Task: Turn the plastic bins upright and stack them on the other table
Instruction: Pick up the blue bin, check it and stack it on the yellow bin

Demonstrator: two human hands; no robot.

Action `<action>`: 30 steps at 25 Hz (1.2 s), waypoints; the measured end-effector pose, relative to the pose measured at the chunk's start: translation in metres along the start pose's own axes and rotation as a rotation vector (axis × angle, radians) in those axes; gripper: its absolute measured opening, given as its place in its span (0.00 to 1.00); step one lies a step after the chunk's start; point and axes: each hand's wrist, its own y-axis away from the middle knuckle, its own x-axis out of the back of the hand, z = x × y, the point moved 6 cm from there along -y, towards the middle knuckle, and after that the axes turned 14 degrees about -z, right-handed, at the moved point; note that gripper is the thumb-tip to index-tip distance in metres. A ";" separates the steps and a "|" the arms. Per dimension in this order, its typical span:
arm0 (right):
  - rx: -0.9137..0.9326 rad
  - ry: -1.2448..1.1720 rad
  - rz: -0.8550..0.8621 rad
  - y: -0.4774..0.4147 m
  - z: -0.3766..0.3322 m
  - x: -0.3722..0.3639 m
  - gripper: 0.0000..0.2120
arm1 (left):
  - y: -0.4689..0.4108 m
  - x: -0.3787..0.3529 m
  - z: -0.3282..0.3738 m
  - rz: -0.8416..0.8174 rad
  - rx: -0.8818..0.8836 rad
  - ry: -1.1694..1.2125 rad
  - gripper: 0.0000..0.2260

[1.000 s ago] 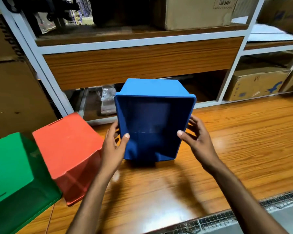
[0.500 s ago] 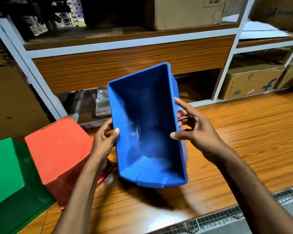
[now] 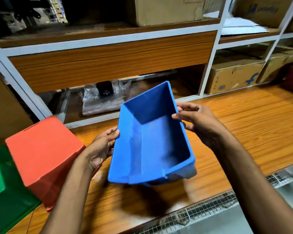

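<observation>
A blue plastic bin [image 3: 152,142] is held in the air above the wooden table [image 3: 243,125], its open side facing up toward me. My left hand [image 3: 101,147] grips its left rim and my right hand [image 3: 198,124] grips its right rim. To the left, a red bin [image 3: 42,156] stands upside down on the table. A green bin [image 3: 5,198] sits upside down at the far left edge, partly cut off by the frame.
A white-framed shelf unit [image 3: 108,39] with cardboard boxes [image 3: 233,78] rises behind the table. Plastic-wrapped items [image 3: 103,98] lie on the low shelf. A wire mesh strip [image 3: 201,213] runs along the table's near edge.
The blue bin was lifted off the table and turned over from facing me to open side up. It now sits lower and a little to the right, both hands still on it.
</observation>
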 end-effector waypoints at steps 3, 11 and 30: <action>-0.157 0.068 -0.045 0.008 0.008 0.023 0.17 | 0.001 -0.014 0.011 0.032 -0.005 0.035 0.08; -0.166 0.022 -0.055 0.023 0.036 0.070 0.32 | 0.009 -0.052 0.015 0.058 -0.086 -0.067 0.16; -0.014 0.042 0.553 0.213 0.070 0.116 0.30 | 0.031 -0.186 -0.010 -0.157 -0.213 -0.102 0.23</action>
